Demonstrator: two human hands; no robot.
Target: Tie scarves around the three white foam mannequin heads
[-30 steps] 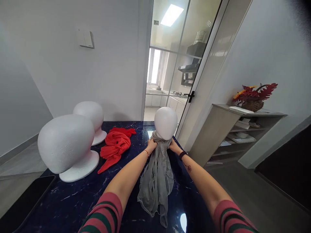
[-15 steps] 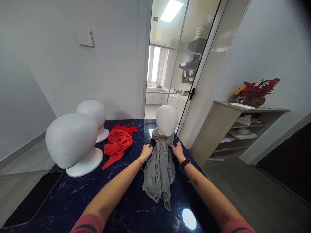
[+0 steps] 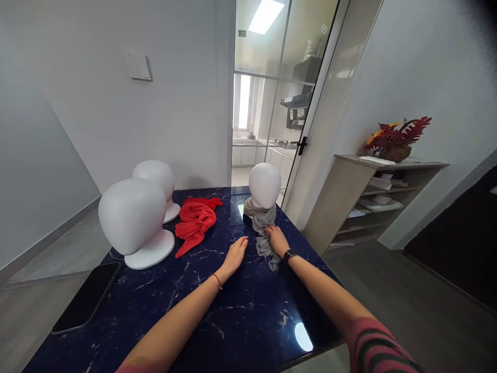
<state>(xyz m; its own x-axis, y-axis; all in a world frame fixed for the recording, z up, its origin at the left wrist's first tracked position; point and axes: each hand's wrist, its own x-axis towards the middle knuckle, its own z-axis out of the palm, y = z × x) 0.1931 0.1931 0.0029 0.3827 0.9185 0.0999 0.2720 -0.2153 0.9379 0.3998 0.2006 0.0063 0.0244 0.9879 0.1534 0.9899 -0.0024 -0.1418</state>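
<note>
A grey scarf is wrapped round the neck of a white foam head standing at the far right of the table. Its loose end lies crumpled in front of the head's base. My right hand has its fingers curled onto that loose part, though the fingertips are partly lost in the folds. Just left of the scarf, my left hand holds nothing. Its fingers are stretched forward, a small gap away from the cloth.
A red scarf lies bunched at the table's back. Two more white foam heads, the nearer one and the farther one, stand at left. A black phone lies near the left edge of the dark blue marbled table.
The grey scarf's hanging end, spread long toward me before, is now bunched up short near the head. My right hand has moved in onto it; my left hand has drawn back and opened.
</note>
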